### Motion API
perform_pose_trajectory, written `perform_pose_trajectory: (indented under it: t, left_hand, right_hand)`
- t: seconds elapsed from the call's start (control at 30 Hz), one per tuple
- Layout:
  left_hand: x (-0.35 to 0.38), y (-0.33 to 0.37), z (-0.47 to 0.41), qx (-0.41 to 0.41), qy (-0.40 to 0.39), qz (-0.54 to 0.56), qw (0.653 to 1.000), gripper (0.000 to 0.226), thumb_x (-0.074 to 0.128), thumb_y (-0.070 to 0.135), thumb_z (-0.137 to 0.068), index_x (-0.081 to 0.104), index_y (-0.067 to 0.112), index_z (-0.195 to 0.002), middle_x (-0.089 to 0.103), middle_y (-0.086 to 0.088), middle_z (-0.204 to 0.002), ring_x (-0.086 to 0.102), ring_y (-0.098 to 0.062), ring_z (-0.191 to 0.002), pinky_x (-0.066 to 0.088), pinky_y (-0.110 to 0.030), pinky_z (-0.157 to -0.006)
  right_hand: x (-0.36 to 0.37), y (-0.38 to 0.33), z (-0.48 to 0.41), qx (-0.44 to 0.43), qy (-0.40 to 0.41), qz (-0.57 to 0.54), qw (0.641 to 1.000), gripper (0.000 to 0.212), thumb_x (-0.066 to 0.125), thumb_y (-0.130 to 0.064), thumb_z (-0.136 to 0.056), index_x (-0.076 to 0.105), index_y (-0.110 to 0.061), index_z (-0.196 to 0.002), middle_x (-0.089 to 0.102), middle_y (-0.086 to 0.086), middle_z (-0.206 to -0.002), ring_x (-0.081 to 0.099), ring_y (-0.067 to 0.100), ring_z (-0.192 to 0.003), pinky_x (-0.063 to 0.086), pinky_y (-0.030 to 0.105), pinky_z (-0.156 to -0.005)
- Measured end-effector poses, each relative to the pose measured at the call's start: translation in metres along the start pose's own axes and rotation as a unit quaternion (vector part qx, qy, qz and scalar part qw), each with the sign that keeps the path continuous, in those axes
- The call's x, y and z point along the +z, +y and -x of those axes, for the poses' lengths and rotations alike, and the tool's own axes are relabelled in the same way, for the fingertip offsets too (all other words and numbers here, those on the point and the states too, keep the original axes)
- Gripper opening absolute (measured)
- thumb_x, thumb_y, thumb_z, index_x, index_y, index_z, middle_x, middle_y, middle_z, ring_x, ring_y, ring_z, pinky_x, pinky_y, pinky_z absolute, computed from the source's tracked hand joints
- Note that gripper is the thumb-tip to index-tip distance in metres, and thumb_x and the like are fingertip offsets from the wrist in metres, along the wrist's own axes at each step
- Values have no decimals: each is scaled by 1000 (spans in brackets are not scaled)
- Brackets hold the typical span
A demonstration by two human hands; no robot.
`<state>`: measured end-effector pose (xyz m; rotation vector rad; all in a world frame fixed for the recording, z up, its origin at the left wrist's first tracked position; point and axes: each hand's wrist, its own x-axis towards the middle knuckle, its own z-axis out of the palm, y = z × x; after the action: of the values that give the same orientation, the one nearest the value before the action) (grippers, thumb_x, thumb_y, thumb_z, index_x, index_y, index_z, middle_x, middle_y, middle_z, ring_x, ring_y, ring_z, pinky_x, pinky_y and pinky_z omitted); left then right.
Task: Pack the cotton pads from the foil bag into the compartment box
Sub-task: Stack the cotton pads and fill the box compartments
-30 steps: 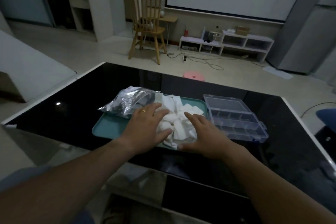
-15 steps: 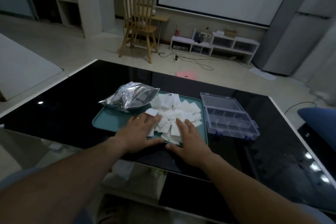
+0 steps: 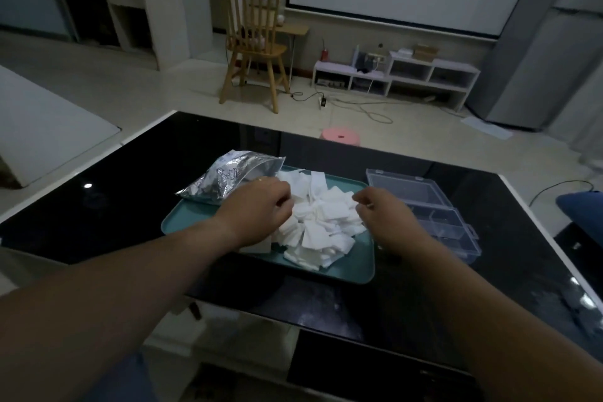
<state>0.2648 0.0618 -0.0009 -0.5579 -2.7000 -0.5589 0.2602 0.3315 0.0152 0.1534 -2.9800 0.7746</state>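
Note:
A heap of white square cotton pads (image 3: pixel 321 225) lies on a teal tray (image 3: pixel 355 266) on the black glass table. The crumpled silver foil bag (image 3: pixel 228 178) rests on the tray's far left corner, its mouth toward the heap. My left hand (image 3: pixel 257 210) sits on the left side of the heap, fingers curled into the pads. At the heap's right edge my right hand (image 3: pixel 383 214) has curled fingertips pinching pads. The clear compartment box (image 3: pixel 437 219) stands open just right of the tray, partly behind my right hand.
The black table (image 3: pixel 114 202) has white edges; its near edge runs below the tray. Beyond the table are a pink stool (image 3: pixel 341 136), a wooden chair (image 3: pixel 254 39) and a low white shelf (image 3: pixel 398 75). A blue object (image 3: pixel 584 209) sits at the far right.
Both hands, flat on the heap before, have drawn apart to its left and right sides and curled their fingers into the pads. The camera view has shifted slightly.

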Motion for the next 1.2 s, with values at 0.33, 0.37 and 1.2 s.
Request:
perform_pose_trajectory:
  t: [0.33, 0.37, 1.2]
  left_hand:
    - [23, 40, -28, -168, -36, 180, 969, 7, 55, 30, -99, 62, 28, -97, 66, 11, -92, 62, -11, -84, 53, -36, -76]
    - [25, 37, -29, -181, -48, 179, 966, 7, 55, 31, -100, 61, 28, -100, 66, 10, -94, 62, -13, -86, 53, -36, -77]
    - [41, 42, -43, -156, -175, 66, 970, 22, 51, 34, -98, 61, 27, -116, 64, 4, -115, 60, -18, -102, 51, -38, -89]
  right_hand:
    - [44, 8, -24, -114, -73, 129, 982, 43, 68, -38, -95, 60, -35, -137, 63, -3, -124, 55, 24, -115, 49, 39, -93]
    - [44, 9, -25, -115, -78, 119, 983, 38, 68, -37, -95, 63, -34, -133, 65, -4, -119, 56, 22, -111, 50, 37, -90]
    - [40, -4, -24, -66, -106, 77, 989, 24, 44, -19, -101, 58, -16, -82, 62, 4, -85, 58, 27, -80, 47, 39, -69]
